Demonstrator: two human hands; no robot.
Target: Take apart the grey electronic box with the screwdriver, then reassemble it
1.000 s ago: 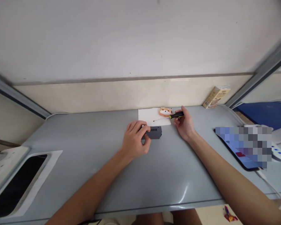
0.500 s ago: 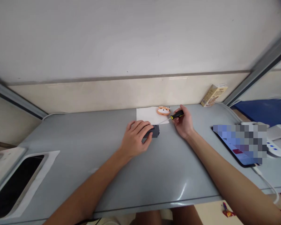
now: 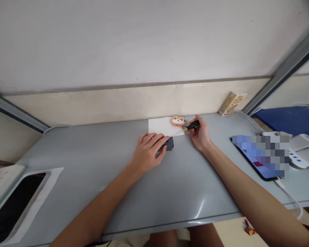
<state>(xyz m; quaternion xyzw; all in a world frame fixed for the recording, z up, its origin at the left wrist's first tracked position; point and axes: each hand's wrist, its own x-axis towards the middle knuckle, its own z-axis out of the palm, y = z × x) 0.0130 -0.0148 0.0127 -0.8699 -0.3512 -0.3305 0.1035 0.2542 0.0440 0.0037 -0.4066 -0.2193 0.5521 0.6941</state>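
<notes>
My left hand (image 3: 149, 151) is closed over a small dark grey box-like device (image 3: 169, 144) on the desk, its fingers covering much of it. In my right hand (image 3: 200, 134) is a screwdriver (image 3: 193, 125) with a black and yellow handle, tilted down to the left. Its thin shaft reaches the upper edge of the device, close to my left fingertips; I cannot tell exactly where the tip touches. Just behind lies a white sheet of paper (image 3: 158, 125), and an orange and white animal-faced case (image 3: 178, 121) rests on it.
A small carton (image 3: 232, 103) leans near the wall at the back right. To the right lie a phone (image 3: 257, 161) with a lit screen and a white power strip (image 3: 298, 157) with a cable. A dark-screened device (image 3: 19, 206) is at the left. The desk's front edge (image 3: 154, 230) runs below.
The whole view has shifted slightly. My left fingers sit a little further along the device, and the screwdriver stays at its upper edge with almost the same tilt.
</notes>
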